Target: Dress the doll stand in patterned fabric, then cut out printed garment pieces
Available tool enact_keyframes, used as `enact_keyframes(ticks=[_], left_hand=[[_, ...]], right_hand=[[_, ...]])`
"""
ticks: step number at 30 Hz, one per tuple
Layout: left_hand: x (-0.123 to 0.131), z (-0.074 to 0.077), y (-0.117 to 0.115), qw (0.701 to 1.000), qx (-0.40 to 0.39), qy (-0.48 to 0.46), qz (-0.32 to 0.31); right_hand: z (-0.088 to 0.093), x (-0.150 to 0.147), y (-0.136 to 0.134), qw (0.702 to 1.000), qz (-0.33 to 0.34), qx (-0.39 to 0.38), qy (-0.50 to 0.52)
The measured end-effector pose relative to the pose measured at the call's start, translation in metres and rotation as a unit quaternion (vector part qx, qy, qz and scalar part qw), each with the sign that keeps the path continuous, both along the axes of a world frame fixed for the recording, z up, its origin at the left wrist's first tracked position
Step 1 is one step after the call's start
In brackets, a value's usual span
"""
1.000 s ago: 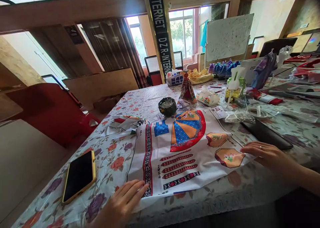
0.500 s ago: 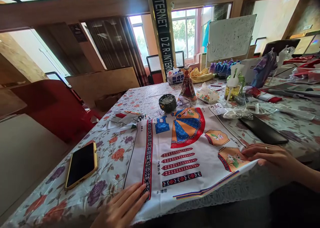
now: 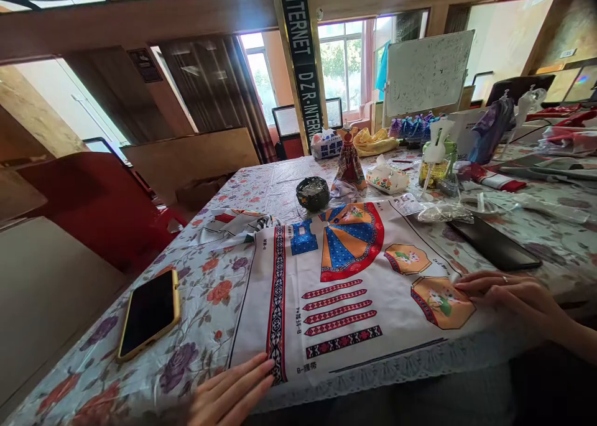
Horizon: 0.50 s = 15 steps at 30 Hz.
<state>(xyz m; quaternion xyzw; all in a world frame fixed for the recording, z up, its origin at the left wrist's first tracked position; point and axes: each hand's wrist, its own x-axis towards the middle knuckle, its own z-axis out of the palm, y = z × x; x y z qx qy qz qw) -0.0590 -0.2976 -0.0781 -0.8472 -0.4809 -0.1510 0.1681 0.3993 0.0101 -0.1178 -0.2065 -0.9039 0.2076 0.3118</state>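
Note:
A white printed cloth [image 3: 345, 308] lies spread at the table's near edge. It bears a blue-and-orange fan-shaped skirt pattern, several red strips, a long dark border and two orange floral panels. My left hand [image 3: 236, 388] rests flat on its lower left corner, fingers stretched beside the border strip. Over at the right edge, my right hand [image 3: 517, 295], with a ring on one finger, lies with extended fingertips on the cloth by the lower floral panel. Its thumb is partly hidden.
A yellow-cased phone [image 3: 149, 314] lies left on the floral tablecloth [image 3: 219, 289]. Behind the cloth stand a dark woven bowl [image 3: 312, 193], a small dressed figure [image 3: 349, 158] and a tissue box [image 3: 388, 178]. A black tablet-like slab [image 3: 494, 244] lies right, near a white mannequin form [image 3: 437, 143].
The cloth's raised near edge has come down flat, and its coloured underside stripe no longer shows. My right hand has loosened from the lifted edge; my left hand has slid slightly nearer me.

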Motion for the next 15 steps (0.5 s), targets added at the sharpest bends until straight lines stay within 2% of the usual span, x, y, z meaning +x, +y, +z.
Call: enact_keyframes(ticks=[3, 8, 11, 15], left_hand=[[-0.007, -0.003, 0.005, 0.998, 0.018, -0.011, 0.054], [-0.012, -0.012, 0.021, 0.983, 0.054, 0.058, 0.165], [-0.014, -0.017, 0.025, 0.979, 0.037, 0.073, 0.185], [-0.014, -0.018, 0.024, 0.98, 0.033, 0.054, 0.189]], right_hand=[[-0.001, -0.001, 0.001, 1.0, -0.008, 0.011, -0.004], [0.008, -0.004, -0.001, 0.997, -0.008, 0.076, -0.032], [0.021, -0.011, -0.006, 0.99, -0.02, 0.116, -0.074], [0.044, -0.028, -0.007, 0.974, -0.091, 0.145, -0.148]])
